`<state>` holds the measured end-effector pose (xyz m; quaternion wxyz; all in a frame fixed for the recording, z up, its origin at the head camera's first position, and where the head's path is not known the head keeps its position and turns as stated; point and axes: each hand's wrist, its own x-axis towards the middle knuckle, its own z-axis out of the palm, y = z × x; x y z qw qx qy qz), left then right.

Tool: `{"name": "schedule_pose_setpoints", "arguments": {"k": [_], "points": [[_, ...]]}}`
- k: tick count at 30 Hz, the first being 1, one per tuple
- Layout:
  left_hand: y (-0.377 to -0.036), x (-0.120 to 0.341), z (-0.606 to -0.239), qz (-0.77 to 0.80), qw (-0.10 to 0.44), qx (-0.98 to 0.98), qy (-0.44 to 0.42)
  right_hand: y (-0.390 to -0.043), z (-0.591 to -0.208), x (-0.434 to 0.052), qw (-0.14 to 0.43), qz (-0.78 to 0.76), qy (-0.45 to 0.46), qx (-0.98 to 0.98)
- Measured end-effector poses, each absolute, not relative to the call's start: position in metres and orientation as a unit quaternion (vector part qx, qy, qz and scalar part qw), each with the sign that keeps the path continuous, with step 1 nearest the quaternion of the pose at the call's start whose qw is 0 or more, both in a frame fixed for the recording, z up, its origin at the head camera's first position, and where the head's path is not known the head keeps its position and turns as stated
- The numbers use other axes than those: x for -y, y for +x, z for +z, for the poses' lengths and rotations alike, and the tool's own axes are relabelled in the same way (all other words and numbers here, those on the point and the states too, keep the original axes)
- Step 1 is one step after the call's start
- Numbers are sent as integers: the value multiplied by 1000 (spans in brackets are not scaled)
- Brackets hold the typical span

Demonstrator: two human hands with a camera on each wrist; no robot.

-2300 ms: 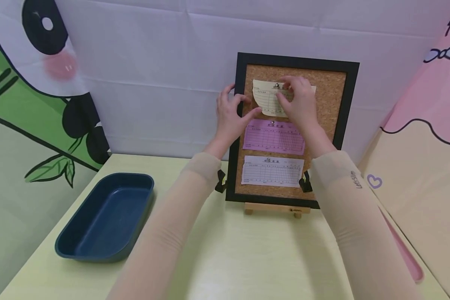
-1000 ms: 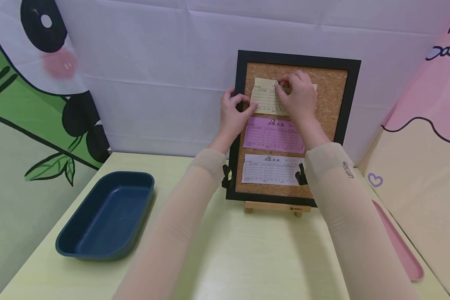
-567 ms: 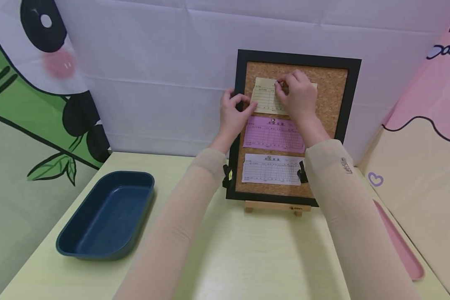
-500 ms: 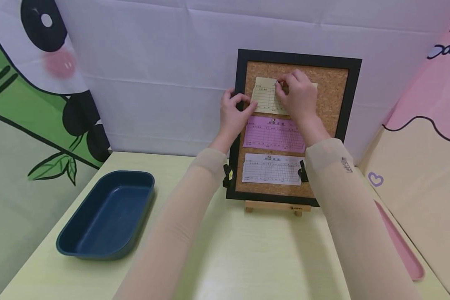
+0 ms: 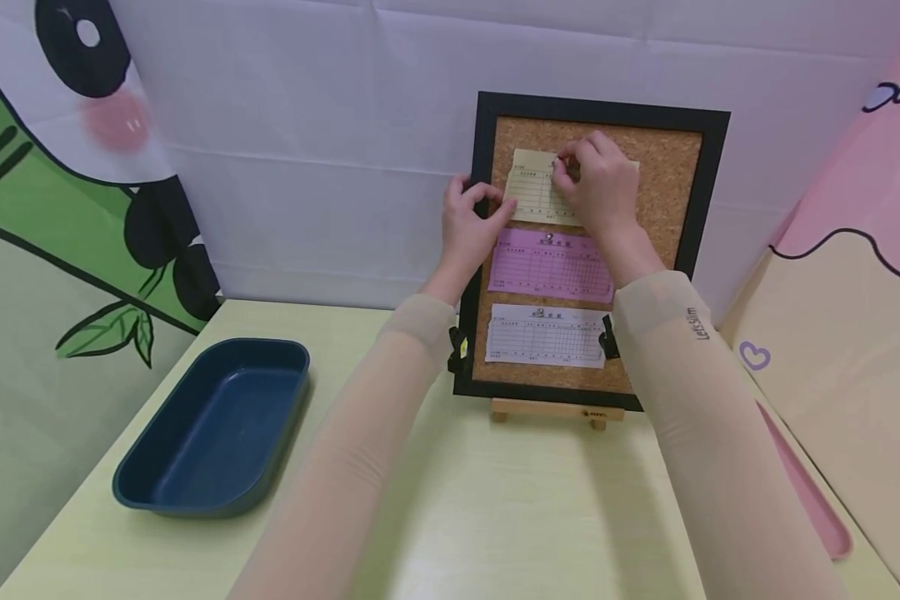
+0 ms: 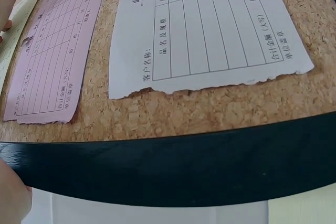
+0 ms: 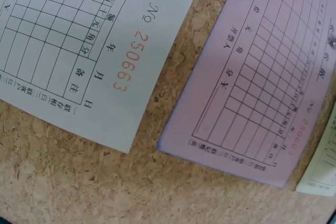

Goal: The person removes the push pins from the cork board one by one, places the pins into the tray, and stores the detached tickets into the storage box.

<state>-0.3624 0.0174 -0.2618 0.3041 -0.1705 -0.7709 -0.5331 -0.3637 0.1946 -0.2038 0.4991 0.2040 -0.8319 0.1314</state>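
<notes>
Flattened again: yellow gridded slip

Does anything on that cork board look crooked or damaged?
Yes: the white slip has a ragged, torn left edge, and the yellow slip at the top curls off the cork board at its left end.

A creased white fabric backdrop hangs behind a pale yellow-green tabletop, flanked by a panda-and-bamboo cartoon panel and a pink-and-cream panel.
</notes>
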Motion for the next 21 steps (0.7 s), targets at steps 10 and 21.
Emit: {"name": "schedule_pose_setpoints", "arguments": {"k": [10, 21], "points": [[-361, -17, -260, -536, 301, 771, -170, -365, -203, -194, 504, 134, 208, 828], [-364, -17, -263, -536, 302, 769, -175, -364, -203, -194, 506, 137, 208, 826]]}}
